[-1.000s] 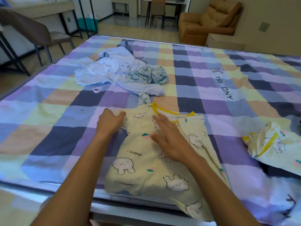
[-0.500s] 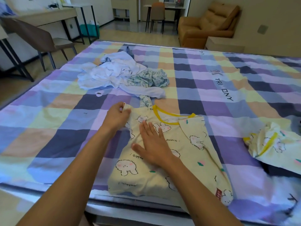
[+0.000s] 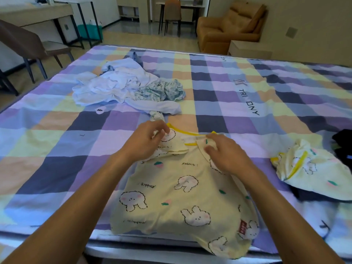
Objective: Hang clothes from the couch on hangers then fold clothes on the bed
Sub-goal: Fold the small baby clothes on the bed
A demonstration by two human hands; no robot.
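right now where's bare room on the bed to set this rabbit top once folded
Bare sheet left of the rabbit top, nearer than the white pile; also right of it around the printed lettering, short of the crumpled yellow piece. Crowded: that pile, and the dark clothes far right.

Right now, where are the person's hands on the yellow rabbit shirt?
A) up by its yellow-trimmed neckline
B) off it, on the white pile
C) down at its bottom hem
A: the left hand and right hand both pinch the rabbit shirt beside its yellow collar.
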